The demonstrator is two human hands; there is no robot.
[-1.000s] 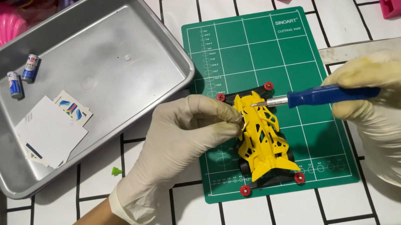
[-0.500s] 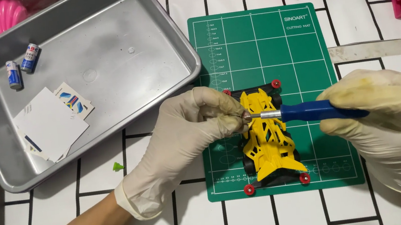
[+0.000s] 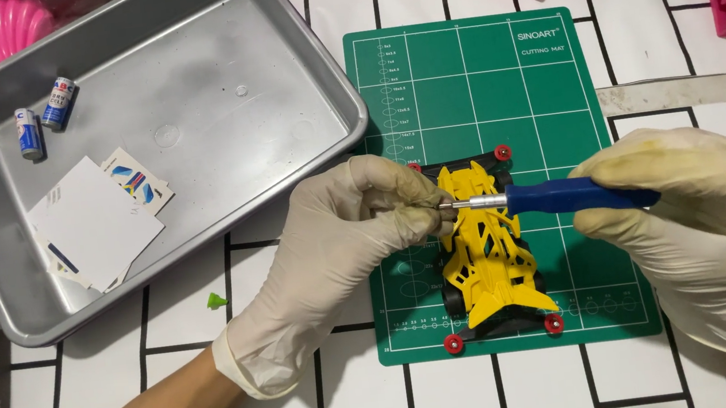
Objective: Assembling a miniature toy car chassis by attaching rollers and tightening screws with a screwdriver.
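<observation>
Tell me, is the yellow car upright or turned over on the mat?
Upright: the car shows its yellow body on top, resting on the mat.

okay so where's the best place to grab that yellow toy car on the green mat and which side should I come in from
Take the yellow toy car across its black chassis sides, between the wheels, probably from the rear end nearest the person. It lies lengthwise on the cutting mat, and that end is free. The left hand and the blue screwdriver in the right hand crowd the front, and the body shell looks thin and open-worked.
</observation>
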